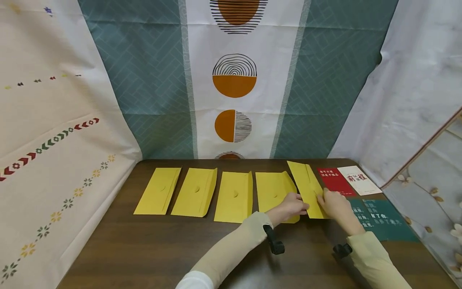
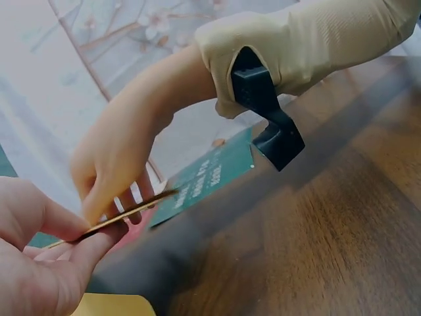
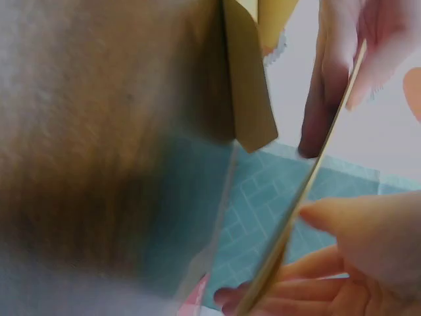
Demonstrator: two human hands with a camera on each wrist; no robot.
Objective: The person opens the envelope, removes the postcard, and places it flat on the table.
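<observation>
Both hands hold one yellow envelope above the table, tilted, with its flap side up. My left hand pinches its lower left edge between thumb and fingers. On the opposite long edge, my right hand grips it, thumb on top and fingers beneath. Seen from the left wrist, the envelope is nearly edge-on between the left hand and the right hand. From the right wrist it also shows as a thin edge. Just left of it lies another yellow envelope, partly hidden by the left hand.
More yellow envelopes lie in a row to the left on the dark wooden table. At the right lie a red card, a white card and dark green cards. Patterned cloths hang behind and beside the table.
</observation>
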